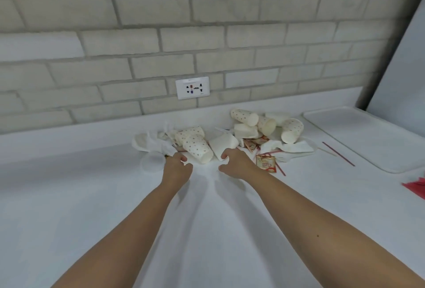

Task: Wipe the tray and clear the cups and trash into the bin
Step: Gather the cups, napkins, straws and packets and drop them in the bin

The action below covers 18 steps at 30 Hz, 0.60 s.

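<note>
Paper cups and trash lie scattered on the white counter by the brick wall. A dotted cup [197, 149] lies on its side between my hands, with a plain white cup [222, 144] to its right. My left hand [177, 167] hovers just left of the dotted cup, fingers loosely curled and holding nothing. My right hand [235, 163] reaches under the white cup, its curled fingertips at the cup's lower edge. A pile of tipped cups [266, 124] lies further right. The white tray [368, 138] sits empty at the far right.
Crumpled napkins [156, 142] and a clear lid [153, 162] lie left of my left hand. A sachet [265, 163], thin red stirrers [338, 153] and a napkin [296, 147] lie to the right. A red cloth [416, 186] shows at the right edge. A wall socket [192, 87] is behind.
</note>
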Available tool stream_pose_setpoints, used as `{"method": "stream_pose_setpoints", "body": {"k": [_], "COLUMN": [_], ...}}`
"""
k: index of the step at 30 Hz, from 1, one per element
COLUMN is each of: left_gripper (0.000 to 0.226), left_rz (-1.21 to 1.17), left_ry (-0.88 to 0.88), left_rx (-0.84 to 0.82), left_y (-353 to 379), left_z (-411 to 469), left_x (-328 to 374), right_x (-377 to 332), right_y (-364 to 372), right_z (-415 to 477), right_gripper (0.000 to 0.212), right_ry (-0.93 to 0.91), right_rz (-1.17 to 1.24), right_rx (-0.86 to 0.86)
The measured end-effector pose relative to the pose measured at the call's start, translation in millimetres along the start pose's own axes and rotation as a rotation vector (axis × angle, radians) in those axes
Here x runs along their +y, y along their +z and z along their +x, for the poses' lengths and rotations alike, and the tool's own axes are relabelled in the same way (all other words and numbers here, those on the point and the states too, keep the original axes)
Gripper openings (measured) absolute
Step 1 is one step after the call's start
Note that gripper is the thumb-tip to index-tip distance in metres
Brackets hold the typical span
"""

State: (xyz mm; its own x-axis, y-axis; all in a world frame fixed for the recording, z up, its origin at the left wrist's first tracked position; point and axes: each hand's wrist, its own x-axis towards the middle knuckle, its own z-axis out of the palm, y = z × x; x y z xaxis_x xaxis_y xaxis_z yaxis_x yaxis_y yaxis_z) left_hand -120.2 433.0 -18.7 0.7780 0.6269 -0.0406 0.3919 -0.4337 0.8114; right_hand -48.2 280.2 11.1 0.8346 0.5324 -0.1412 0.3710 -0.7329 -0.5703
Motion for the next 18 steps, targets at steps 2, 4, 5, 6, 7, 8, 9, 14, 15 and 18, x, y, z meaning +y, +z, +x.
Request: {"method": "stream_pose_setpoints", "body": {"k": [2,4,5,6,7,8,9,14,15,18], "left_gripper": [0.028,0.02,0.016,0.013,0.011,0.01,0.009,0.016,0.02,0.025], "left_rz": [-0.01,-0.028,-0.039,-0.048,-0.05,-0.049,-0.045,0.003,0.006,0.0], "left_ry": [0.003,0.008,0.007,0.007,0.008,0.008,0.008,0.032,0.038,0.055], "left_rx": [0.007,0.016,0.018,0.021,0.023,0.023,0.023,0.056,0.065,0.089], "left_y": [-6.1,-10.8,-12.3,-13.1,-13.3,-13.0,-12.3,-9.0,-8.8,-8.2], "left_z": [14.8,28.7,34.6,40.1,45.6,50.4,55.3,85.5,92.0,109.3], "left_x": [-5.5,-8.7,-9.5,-10.0,-10.5,-11.0,-11.6,-14.1,-13.0,-7.0], "right_x": [-8.9,-16.5,-19.4,-21.8,-24.1,-26.2,-28.3,-37.5,-38.5,-38.7], "right_y": [10.3,19.3,23.0,26.3,29.5,32.3,35.0,48.2,50.5,55.9], "right_z": [16.9,32.1,38.4,44.3,49.9,55.1,59.9,82.9,86.7,97.3], "right_gripper": [0.045,0.052,0.056,0.061,0.065,0.07,0.074,0.095,0.097,0.099], "right_ry": [-0.006,0.001,0.007,0.013,0.018,0.022,0.026,0.015,0.014,0.015], "right_rz": [-0.041,-0.076,-0.086,-0.094,-0.102,-0.11,-0.12,-0.182,-0.185,-0.185], "right_rx": [0.027,0.043,0.044,0.046,0.051,0.061,0.071,0.105,0.103,0.104]}}
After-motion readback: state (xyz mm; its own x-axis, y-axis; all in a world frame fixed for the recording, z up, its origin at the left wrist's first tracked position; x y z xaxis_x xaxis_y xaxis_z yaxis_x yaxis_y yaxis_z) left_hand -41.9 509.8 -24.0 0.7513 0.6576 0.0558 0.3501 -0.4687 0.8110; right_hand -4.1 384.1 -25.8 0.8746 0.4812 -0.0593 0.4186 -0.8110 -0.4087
